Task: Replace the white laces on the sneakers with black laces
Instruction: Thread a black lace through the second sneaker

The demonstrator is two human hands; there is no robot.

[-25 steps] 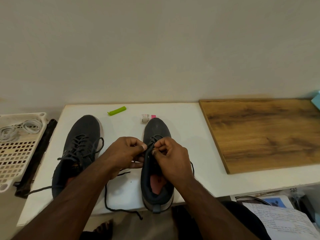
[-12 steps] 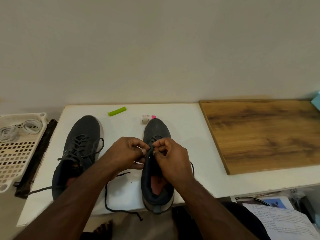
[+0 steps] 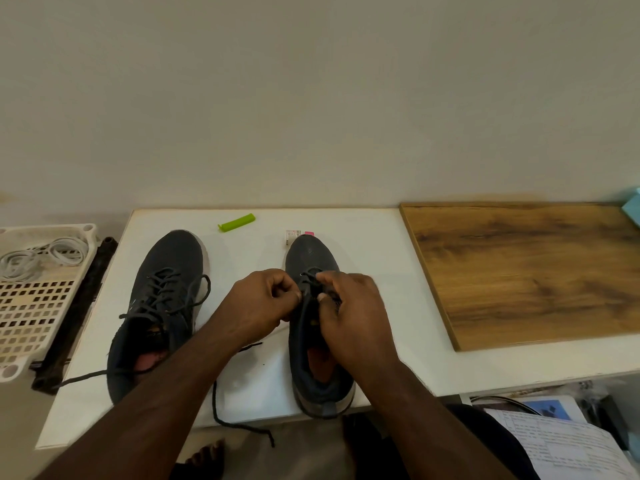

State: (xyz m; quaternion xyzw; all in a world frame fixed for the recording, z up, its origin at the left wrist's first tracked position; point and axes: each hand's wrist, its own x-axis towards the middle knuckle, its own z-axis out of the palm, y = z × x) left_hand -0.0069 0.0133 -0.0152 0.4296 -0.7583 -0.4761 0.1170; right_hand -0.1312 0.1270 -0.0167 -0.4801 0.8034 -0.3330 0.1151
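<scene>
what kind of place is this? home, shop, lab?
Likely an improvised desk in a home or office room: a white tabletop against a bare wall, a wooden board, printed papers and a plastic basket alongside.

Green clip near back of white counter, small pink-tipped label item to its right. Wood board on counter's right side. Printed papers lower right. Black bar along counter's left edge.

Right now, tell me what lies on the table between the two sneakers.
In the head view, between the left sneaker and right sneaker: the left hand, its forearm, and loose black lace on the white table.
</scene>
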